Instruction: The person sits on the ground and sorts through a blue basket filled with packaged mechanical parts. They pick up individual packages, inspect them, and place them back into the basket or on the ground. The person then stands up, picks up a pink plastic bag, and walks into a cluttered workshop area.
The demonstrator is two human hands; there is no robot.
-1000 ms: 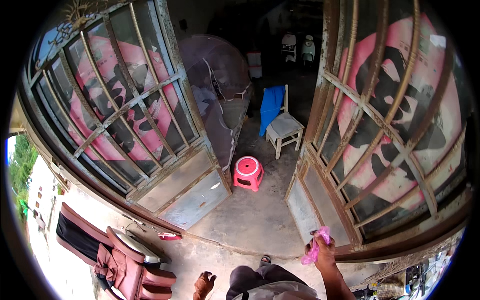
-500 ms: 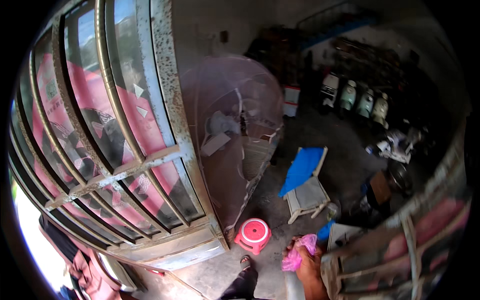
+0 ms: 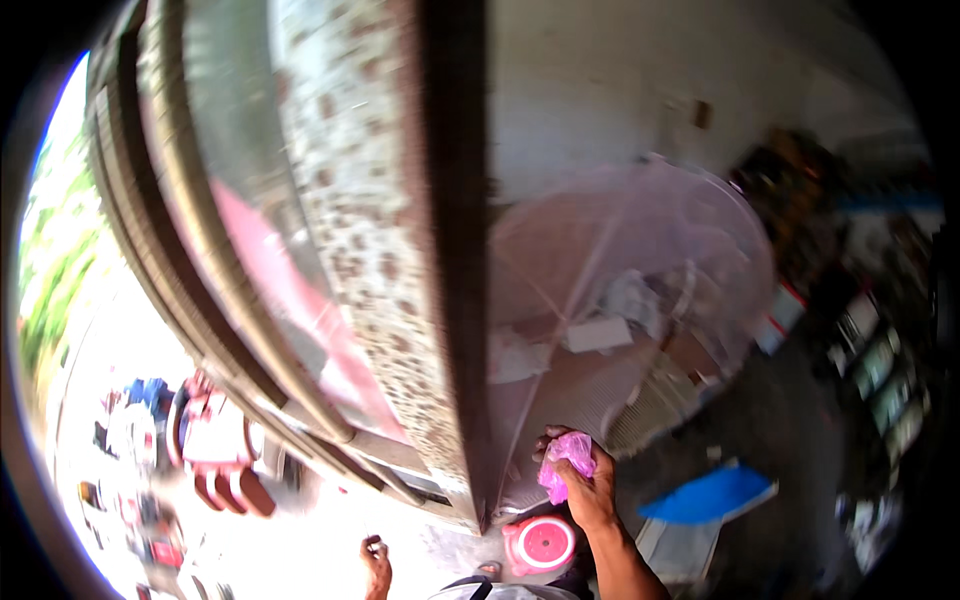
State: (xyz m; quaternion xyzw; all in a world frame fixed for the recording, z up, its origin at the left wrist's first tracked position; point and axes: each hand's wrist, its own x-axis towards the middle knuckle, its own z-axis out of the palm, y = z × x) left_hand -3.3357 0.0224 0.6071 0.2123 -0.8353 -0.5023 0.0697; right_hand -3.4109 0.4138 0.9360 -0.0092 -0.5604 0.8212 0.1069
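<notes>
My right hand [image 3: 588, 480] is closed around a crumpled pink plastic bag [image 3: 566, 466], held up in front of the mesh tent. Lower left, my left hand [image 3: 376, 568] hangs at the bottom of the view with its fingers loosely bent and a small gap between them. Nothing shows in it. The rusty edge of a barred metal door [image 3: 365, 210] rises close by, between the bright outside and the dark room. Below my right hand stands a pink and white plastic stool [image 3: 545, 544].
A pinkish mosquito-net tent [image 3: 650, 215] fills the middle, with pale items inside. To its right is a low chair with a blue cloth [image 3: 712, 494]. Scooters [image 3: 880, 365] stand far right. Outside on the left are reddish-brown seats or vehicle parts [image 3: 232, 490], overexposed.
My view has swung left and moved nearer the door edge. My left hand has come into view. My right hand still holds the pink bag and now appears higher, in front of the tent.
</notes>
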